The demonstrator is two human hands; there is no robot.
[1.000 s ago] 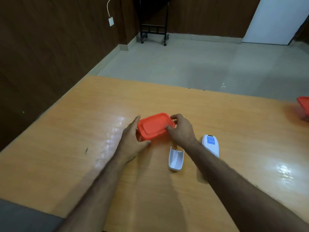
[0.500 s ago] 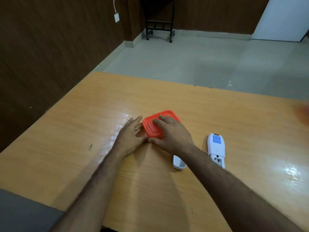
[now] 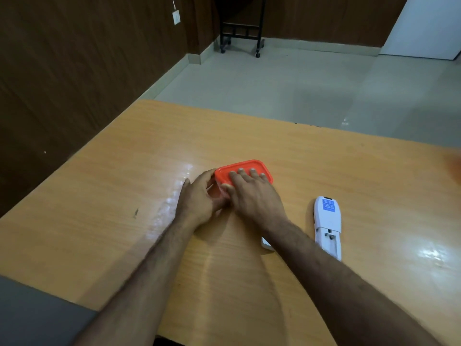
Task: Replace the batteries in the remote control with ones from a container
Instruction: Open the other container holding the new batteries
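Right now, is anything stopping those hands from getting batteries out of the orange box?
Yes: the orange lid is on the container. The right hand lies flat on it; the left hand grips the box's near-left corner. The remote lies apart, its compartment open.

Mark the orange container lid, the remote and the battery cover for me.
orange container lid (image 3: 259,167): head view, bare far rim.
remote (image 3: 327,221): head view, middle of its back.
battery cover (image 3: 266,243): head view, visible end beside forearm.
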